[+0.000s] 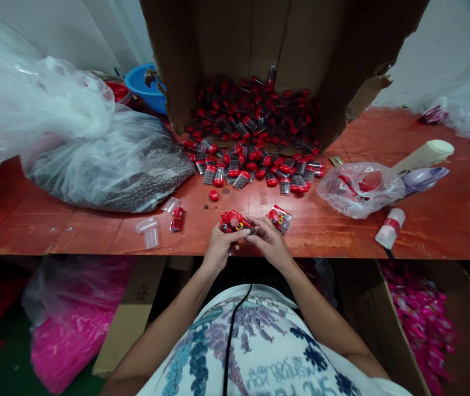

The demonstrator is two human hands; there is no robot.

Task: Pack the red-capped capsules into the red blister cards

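Note:
My left hand [222, 245] is closed around a small red packet [235, 221] at the table's near edge. My right hand [268, 237] meets it, fingers pinched on a small dark piece I cannot make out. Another red packet [279, 216] lies just beyond my right hand. A heap of small red-capped clear containers [255, 159] spills out of a tipped cardboard box [260, 44] further back. One loose red cap [214, 195] lies between the heap and my hands.
A large clear bag of dark beads [115, 165] sits left. Two clear caps [148, 231] and a red piece [176, 219] lie nearby. On the right are a small clear bag [359, 190], a tool [422, 179], a cream tube [425, 155]. Pink goods [420, 319] fill a box below.

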